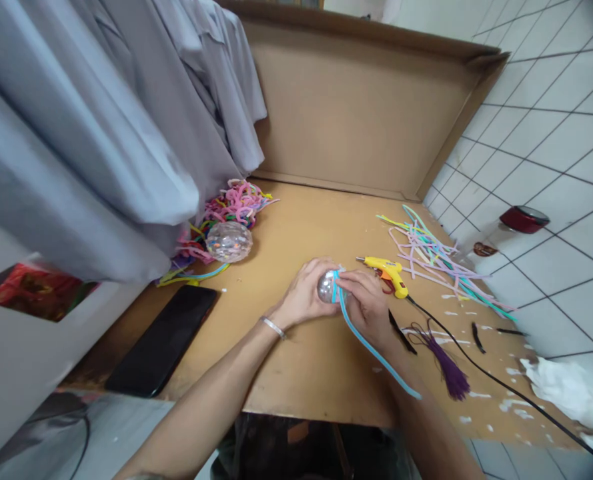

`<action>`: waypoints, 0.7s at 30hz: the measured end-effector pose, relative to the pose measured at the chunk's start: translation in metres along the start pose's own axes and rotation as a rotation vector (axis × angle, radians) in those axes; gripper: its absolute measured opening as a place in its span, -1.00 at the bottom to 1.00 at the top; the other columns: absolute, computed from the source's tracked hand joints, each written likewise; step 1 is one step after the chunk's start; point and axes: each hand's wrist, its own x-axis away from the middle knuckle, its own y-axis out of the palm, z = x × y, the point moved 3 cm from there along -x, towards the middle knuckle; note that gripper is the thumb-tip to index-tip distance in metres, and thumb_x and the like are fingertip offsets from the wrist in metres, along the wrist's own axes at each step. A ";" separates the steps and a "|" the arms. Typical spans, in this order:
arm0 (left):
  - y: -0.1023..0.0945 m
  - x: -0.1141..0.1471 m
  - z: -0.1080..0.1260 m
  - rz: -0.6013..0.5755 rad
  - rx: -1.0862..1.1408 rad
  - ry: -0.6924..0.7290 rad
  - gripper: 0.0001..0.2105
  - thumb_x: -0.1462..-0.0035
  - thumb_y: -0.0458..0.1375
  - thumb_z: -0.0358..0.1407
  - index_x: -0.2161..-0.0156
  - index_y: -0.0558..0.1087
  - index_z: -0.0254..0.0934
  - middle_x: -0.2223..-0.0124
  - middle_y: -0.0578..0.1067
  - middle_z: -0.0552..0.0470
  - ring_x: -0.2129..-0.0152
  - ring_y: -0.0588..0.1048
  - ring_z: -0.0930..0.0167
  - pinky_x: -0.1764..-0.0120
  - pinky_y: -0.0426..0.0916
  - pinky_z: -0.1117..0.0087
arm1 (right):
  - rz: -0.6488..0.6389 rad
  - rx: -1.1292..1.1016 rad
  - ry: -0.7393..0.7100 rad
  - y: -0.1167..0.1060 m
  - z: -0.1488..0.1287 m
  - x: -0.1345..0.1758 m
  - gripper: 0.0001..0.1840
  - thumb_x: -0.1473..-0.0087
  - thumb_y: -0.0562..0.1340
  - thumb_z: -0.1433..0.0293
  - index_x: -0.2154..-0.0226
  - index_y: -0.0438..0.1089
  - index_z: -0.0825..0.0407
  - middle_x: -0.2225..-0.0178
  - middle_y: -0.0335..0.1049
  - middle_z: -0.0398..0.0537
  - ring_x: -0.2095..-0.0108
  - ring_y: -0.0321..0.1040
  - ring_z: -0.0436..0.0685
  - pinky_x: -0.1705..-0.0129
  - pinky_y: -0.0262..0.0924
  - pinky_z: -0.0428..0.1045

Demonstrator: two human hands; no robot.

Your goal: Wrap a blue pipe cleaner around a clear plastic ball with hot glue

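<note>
My left hand (306, 293) is wrapped round a small clear plastic ball (327, 287) above the middle of the table. A blue pipe cleaner (371, 348) runs across the ball, and its long free end trails down over my right forearm. The fingers of my right hand (369, 300) pinch the blue pipe cleaner against the ball's right side. Just beyond my right hand lies a yellow glue gun (389, 272), its nozzle pointing left. My palms and fingers hide part of the ball.
A larger clear ball (229, 241) sits by a heap of coloured pipe cleaners (241, 203). A black phone (163, 341) lies left. More pipe cleaners (426, 250), a purple tassel (446, 365), a red-capped bottle (523, 219) and white tissue (561, 387) are right. Grey cloth (141, 133) hangs left.
</note>
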 end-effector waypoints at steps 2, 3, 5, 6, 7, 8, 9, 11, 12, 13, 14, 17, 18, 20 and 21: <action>0.000 0.000 0.000 -0.007 -0.003 0.008 -0.39 0.17 0.38 -0.25 -0.05 0.33 -0.20 -0.07 0.42 -0.14 -0.09 0.38 0.14 -0.14 0.29 0.06 | 0.002 -0.001 -0.027 0.001 0.002 0.000 -0.57 -0.12 0.05 0.59 0.08 0.44 -0.10 0.10 0.49 -0.05 0.04 0.36 0.15 -0.01 0.26 0.16; 0.000 0.000 -0.001 -0.007 -0.008 0.013 -0.39 0.17 0.38 -0.26 -0.05 0.33 -0.20 -0.07 0.42 -0.15 -0.09 0.38 0.14 -0.14 0.29 0.06 | 0.009 -0.009 -0.029 0.001 0.002 0.000 -0.57 -0.12 0.05 0.59 0.08 0.44 -0.11 0.11 0.50 -0.05 0.05 0.37 0.15 -0.02 0.26 0.16; 0.000 0.001 -0.001 -0.004 -0.020 0.014 -0.38 0.19 0.38 -0.27 -0.05 0.33 -0.20 -0.07 0.42 -0.14 -0.09 0.38 0.14 -0.14 0.28 0.06 | 0.026 -0.014 -0.027 0.001 0.003 0.001 -0.57 -0.13 0.05 0.58 0.07 0.44 -0.11 0.11 0.50 -0.04 0.05 0.38 0.16 -0.03 0.26 0.18; 0.001 0.001 -0.001 -0.004 -0.025 0.012 -0.37 0.20 0.38 -0.27 -0.05 0.33 -0.20 -0.07 0.42 -0.14 -0.08 0.38 0.14 -0.14 0.28 0.05 | 0.032 -0.002 -0.030 0.001 0.003 0.001 -0.58 -0.13 0.06 0.57 0.06 0.44 -0.10 0.10 0.50 -0.04 0.05 0.38 0.17 -0.03 0.25 0.18; 0.001 0.001 -0.001 -0.002 -0.027 0.011 -0.37 0.20 0.38 -0.28 -0.05 0.33 -0.20 -0.07 0.42 -0.14 -0.09 0.38 0.14 -0.14 0.28 0.05 | 0.033 0.019 -0.039 0.001 0.002 0.001 -0.59 -0.13 0.06 0.56 0.06 0.44 -0.10 0.09 0.50 -0.04 0.05 0.38 0.17 -0.03 0.24 0.19; 0.001 0.001 -0.001 0.000 -0.028 0.011 -0.37 0.20 0.37 -0.28 -0.05 0.33 -0.20 -0.08 0.41 -0.15 -0.09 0.38 0.13 -0.14 0.28 0.04 | 0.033 0.044 -0.056 0.001 0.001 0.001 -0.59 -0.13 0.07 0.56 0.07 0.44 -0.10 0.09 0.51 -0.04 0.05 0.38 0.18 -0.01 0.24 0.18; 0.001 0.001 -0.001 -0.001 -0.028 0.014 -0.38 0.19 0.37 -0.29 -0.05 0.33 -0.21 -0.08 0.41 -0.15 -0.10 0.37 0.13 -0.14 0.28 0.04 | 0.033 0.069 -0.076 0.001 0.000 0.001 -0.60 -0.12 0.08 0.57 0.09 0.44 -0.10 0.10 0.52 -0.05 0.06 0.38 0.18 0.00 0.24 0.18; 0.001 0.001 -0.001 -0.003 -0.027 0.022 -0.39 0.18 0.36 -0.29 -0.05 0.33 -0.22 -0.08 0.41 -0.16 -0.10 0.37 0.13 -0.14 0.29 0.04 | 0.049 0.100 -0.108 0.000 -0.002 0.001 -0.62 -0.10 0.09 0.61 0.15 0.44 -0.09 0.16 0.54 -0.08 0.09 0.38 0.17 0.04 0.23 0.16; 0.002 0.002 -0.001 -0.003 -0.026 0.027 -0.39 0.18 0.36 -0.29 -0.05 0.33 -0.22 -0.08 0.41 -0.17 -0.10 0.37 0.13 -0.14 0.29 0.04 | 0.064 0.105 -0.116 -0.001 -0.003 0.001 -0.63 -0.09 0.09 0.62 0.18 0.44 -0.08 0.18 0.55 -0.08 0.10 0.38 0.17 0.05 0.22 0.15; 0.002 0.002 -0.001 -0.001 -0.025 0.034 -0.39 0.18 0.37 -0.29 -0.04 0.33 -0.23 -0.07 0.41 -0.17 -0.10 0.37 0.13 -0.14 0.30 0.04 | 0.075 0.110 -0.119 -0.002 -0.004 0.001 -0.64 -0.08 0.10 0.62 0.19 0.44 -0.07 0.18 0.55 -0.08 0.11 0.38 0.16 0.06 0.21 0.15; 0.002 0.002 -0.001 0.003 -0.024 0.042 -0.40 0.17 0.36 -0.28 -0.04 0.33 -0.23 -0.07 0.41 -0.17 -0.10 0.37 0.13 -0.13 0.30 0.04 | 0.079 0.116 -0.123 -0.002 -0.004 0.001 -0.64 -0.08 0.10 0.62 0.19 0.44 -0.07 0.19 0.55 -0.09 0.11 0.38 0.16 0.06 0.21 0.15; 0.001 0.002 -0.001 0.012 -0.020 0.061 -0.40 0.16 0.35 -0.29 -0.05 0.32 -0.24 -0.07 0.42 -0.18 -0.09 0.37 0.14 -0.13 0.30 0.04 | 0.052 0.136 -0.146 -0.002 -0.005 0.001 -0.65 -0.07 0.11 0.62 0.21 0.44 -0.06 0.20 0.56 -0.10 0.08 0.39 0.16 0.06 0.19 0.14; 0.002 0.002 -0.001 0.012 -0.021 0.064 -0.40 0.16 0.35 -0.29 -0.05 0.33 -0.24 -0.07 0.42 -0.17 -0.09 0.37 0.15 -0.13 0.30 0.05 | 0.044 0.134 -0.149 -0.003 -0.006 0.001 -0.66 -0.06 0.11 0.63 0.23 0.45 -0.07 0.22 0.56 -0.11 0.08 0.39 0.16 0.06 0.19 0.14; 0.002 0.002 -0.001 0.009 -0.034 0.075 -0.40 0.16 0.37 -0.29 -0.05 0.33 -0.24 -0.07 0.42 -0.17 -0.10 0.37 0.15 -0.13 0.30 0.05 | 0.056 0.101 -0.134 -0.004 -0.006 0.000 -0.65 -0.07 0.10 0.63 0.25 0.46 -0.08 0.24 0.57 -0.13 0.09 0.40 0.15 0.05 0.20 0.14; 0.002 0.002 0.000 0.009 -0.044 0.084 -0.39 0.16 0.37 -0.28 -0.05 0.33 -0.24 -0.07 0.41 -0.18 -0.10 0.36 0.14 -0.13 0.30 0.05 | 0.074 0.077 -0.115 -0.005 -0.006 0.000 -0.64 -0.07 0.09 0.62 0.25 0.47 -0.08 0.25 0.57 -0.13 0.10 0.40 0.15 0.04 0.20 0.15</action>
